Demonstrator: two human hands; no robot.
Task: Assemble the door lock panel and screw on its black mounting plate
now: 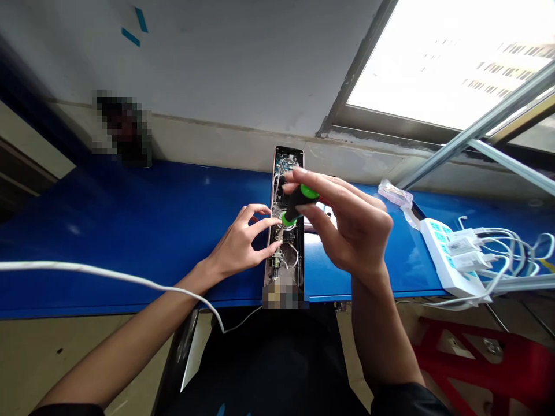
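A long, narrow device with its casing open (300,248) lies on the blue table, its length pointing away from me. Inside it I see a blue circuit board at the far end, white wires and small metal parts. My right hand (347,216) grips a black and green screwdriver (297,203), held tilted with its shaft down inside the device. My left hand (243,240) reaches in from the left side, thumb and forefinger apart at the screwdriver's lower end. Whether those fingertips touch a small part there I cannot make out.
A white power strip (446,260) with several plugged-in chargers and cables sits at the right. A white cable (130,278) crosses over my left forearm. Behind my right hand lies a pale flat object (325,214). A red stool (489,364) stands below on the right.
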